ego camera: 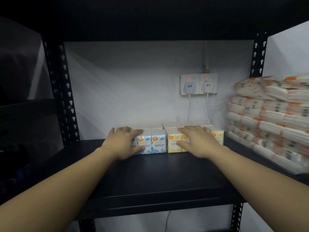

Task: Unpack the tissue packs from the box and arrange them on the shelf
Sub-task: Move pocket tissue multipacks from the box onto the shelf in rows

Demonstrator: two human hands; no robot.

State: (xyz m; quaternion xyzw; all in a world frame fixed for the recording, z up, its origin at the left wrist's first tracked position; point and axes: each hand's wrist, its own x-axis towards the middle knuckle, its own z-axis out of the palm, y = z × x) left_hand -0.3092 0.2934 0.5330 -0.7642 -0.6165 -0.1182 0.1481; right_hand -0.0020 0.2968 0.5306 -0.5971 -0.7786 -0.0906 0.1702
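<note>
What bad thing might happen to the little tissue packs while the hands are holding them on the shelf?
The left hand grips the blue packs and the right hand grips the yellow packs. Squeezing hard might dent the soft wrappers. Pushing them further back could press them against the two white cables hanging from the wall sockets. Sliding the yellow packs right might bump the big leaning stack, which could slip.

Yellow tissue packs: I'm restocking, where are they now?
In the head view, the yellow tissue packs sit at the shelf's back, right of the blue packs, under the right hand.
</note>
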